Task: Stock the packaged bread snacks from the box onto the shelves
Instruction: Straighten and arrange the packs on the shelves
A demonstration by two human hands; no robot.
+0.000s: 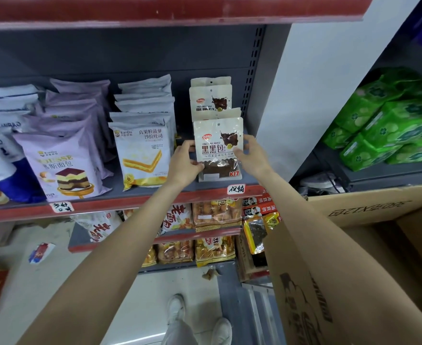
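A white packet of dark chocolate bread (218, 145) stands upright at the front of a row of the same packets (211, 98) at the right end of the grey shelf (130, 188). My left hand (184, 163) grips its left edge. My right hand (251, 155) grips its right edge. The packet's bottom rests on the shelf near the red front lip. The open cardboard box (354, 245) sits at my lower right; what it holds is hidden from here.
Yellow-and-white toast packets (142, 155) stand just left of my left hand, purple mousse bread packets (63, 163) further left. Lower shelves hold orange snack bags (215, 212). Green packs (391, 125) fill the neighbouring shelf on the right. My shoes (197, 317) stand on the floor.
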